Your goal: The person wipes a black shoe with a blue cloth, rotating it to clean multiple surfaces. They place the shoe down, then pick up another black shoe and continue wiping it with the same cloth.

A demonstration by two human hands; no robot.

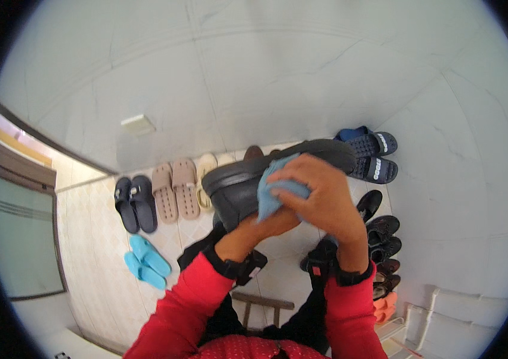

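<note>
The shoe (236,188), black with a thick sole, is up off the floor (89,239), tipped so that the sole's edge runs along the side away from the body. The right hand (320,191) has its fingers bent round a blue cloth (272,191), gripping it bunched against the shoe's side; the bunching probably gives the fingertips a firmer pad to press with. The left hand (281,222) comes in just below, at the shoe's near side, and likely bears its weight and braces it against that pressure (its fingers are mostly covered, so I cannot tell how far they are closed, or whether they reach inside). The tilt seems chosen to offer the side to the cloth.

Left of the grip stand dark slippers (136,203) and beige slippers (176,188), side by side along the wall (176,78); nearer the body lie turquoise slippers (148,262). To the right are navy slides (376,169), then a line of dark shoes (384,230) down to orange slippers (385,307), perhaps set along the edges to leave room for the feet. Below the grip, between the legs, shows a wooden stool (263,297).
</note>
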